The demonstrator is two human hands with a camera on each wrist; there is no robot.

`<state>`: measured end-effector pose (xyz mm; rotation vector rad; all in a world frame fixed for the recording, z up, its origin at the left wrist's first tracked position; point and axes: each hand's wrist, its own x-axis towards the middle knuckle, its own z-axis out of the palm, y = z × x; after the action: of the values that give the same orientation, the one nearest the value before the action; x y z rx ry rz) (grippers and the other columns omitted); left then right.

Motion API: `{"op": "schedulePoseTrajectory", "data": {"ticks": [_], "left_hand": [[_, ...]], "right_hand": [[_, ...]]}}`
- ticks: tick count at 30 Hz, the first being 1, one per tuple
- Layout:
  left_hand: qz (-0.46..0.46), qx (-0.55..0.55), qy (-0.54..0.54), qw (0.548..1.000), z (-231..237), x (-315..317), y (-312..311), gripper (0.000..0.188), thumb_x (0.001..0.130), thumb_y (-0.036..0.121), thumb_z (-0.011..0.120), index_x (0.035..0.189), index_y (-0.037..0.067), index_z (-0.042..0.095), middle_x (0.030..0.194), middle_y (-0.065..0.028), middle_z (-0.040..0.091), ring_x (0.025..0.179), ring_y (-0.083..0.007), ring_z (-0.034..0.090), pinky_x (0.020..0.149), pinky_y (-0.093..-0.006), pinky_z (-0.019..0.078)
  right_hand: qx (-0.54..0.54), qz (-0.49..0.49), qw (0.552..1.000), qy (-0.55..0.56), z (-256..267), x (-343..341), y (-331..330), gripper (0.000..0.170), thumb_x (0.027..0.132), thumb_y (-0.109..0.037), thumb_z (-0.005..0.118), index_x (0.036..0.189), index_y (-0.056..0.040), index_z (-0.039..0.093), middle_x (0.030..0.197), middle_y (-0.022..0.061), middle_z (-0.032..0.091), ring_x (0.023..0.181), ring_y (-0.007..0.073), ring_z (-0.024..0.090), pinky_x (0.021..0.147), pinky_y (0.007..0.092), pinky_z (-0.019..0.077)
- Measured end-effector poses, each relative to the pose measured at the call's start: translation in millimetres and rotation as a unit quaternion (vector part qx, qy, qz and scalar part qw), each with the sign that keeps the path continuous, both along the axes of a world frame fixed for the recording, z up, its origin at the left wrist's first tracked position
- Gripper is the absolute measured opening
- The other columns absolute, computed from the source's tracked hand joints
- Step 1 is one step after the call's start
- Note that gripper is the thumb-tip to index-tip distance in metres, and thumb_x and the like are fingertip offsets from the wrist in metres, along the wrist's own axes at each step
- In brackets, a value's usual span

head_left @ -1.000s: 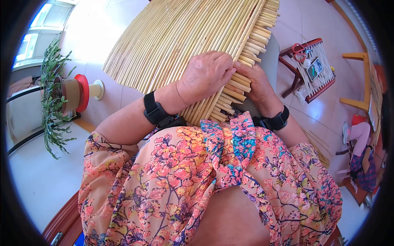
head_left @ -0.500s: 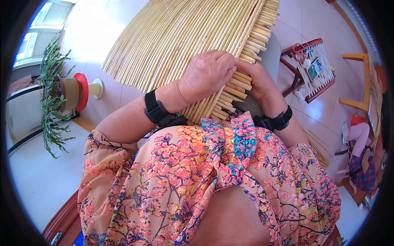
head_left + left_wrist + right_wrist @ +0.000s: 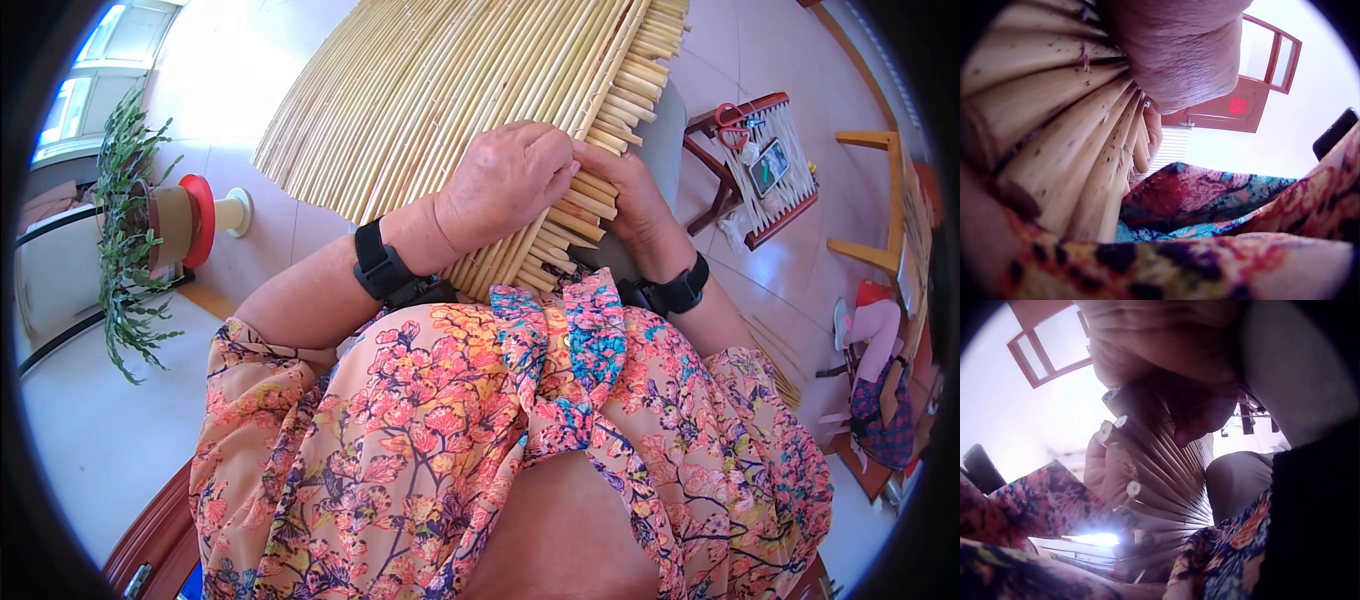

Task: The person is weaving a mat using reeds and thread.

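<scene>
A mat of pale straw-coloured stalks [image 3: 420, 110], bound side by side with thread, slopes away from the person's lap. My left hand [image 3: 505, 175] lies over its near right part, fingers curled and thumb pinching at the edge. My right hand [image 3: 630, 190] grips that edge from the other side, its fingers reaching under the uneven stalk ends [image 3: 580, 205]. Both hands' fingertips meet at the binding line and partly hide each other. Pinkish thread stitches [image 3: 1085, 56] cross the stalks in the left wrist view. Cut round stalk ends [image 3: 1134, 489] show below the right hand in the right wrist view.
A red-framed folding stool [image 3: 750, 165] at the right bears red-handled scissors [image 3: 733, 125] and a phone [image 3: 769, 167]. Loose stalks [image 3: 775, 365] lie on the floor. Left are a potted plant [image 3: 125, 230] and a red-and-white stand [image 3: 200, 220]. Another person [image 3: 880, 370] sits far right.
The right hand's fingers have slid in closer against the left hand at the mat's edge. The left hand stays nearly in place, and the mat has shifted very slightly.
</scene>
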<state>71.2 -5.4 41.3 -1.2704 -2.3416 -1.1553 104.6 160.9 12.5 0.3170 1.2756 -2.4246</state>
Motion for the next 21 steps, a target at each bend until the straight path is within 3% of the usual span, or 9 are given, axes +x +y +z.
{"op": "schedulePoseTrajectory", "data": {"ticks": [2,4,21], "left_hand": [[0.0,0.002,0.002,1.0,0.2,0.3,0.0,0.017,0.076,0.008,0.064,0.071,0.005,0.048,0.063,-0.0092,0.05,0.059,-0.0288,0.053,0.053,-0.0375,0.0426],[0.0,-0.047,0.006,0.999,1.1,0.4,-1.4,0.011,0.078,0.012,0.06,0.079,0.005,0.051,0.07,-0.0096,0.056,0.067,-0.0278,0.058,0.057,-0.0379,0.0484],[-0.002,-0.042,0.018,0.999,1.7,-0.1,-1.4,0.01,0.076,0.011,0.061,0.08,0.006,0.053,0.07,-0.0088,0.056,0.067,-0.0264,0.058,0.059,-0.0361,0.0485]], "right_hand": [[0.004,0.001,1.0,0.007,0.9,-0.2,1.0,0.033,0.083,-0.014,0.062,0.113,-0.0018,0.053,0.103,0.0072,0.06,0.092,0.0168,0.06,0.079,0.0292,0.0497],[-0.003,0.016,1.0,0.01,2.6,-0.9,2.6,0.033,0.084,-0.015,0.062,0.113,-0.0019,0.053,0.103,0.0072,0.06,0.092,0.0166,0.06,0.08,0.0293,0.0496],[0.005,-0.012,1.0,0.013,5.3,-0.4,0.0,0.034,0.083,-0.012,0.062,0.113,-0.0007,0.052,0.103,0.0076,0.06,0.092,0.0169,0.06,0.08,0.0296,0.0496]]}}
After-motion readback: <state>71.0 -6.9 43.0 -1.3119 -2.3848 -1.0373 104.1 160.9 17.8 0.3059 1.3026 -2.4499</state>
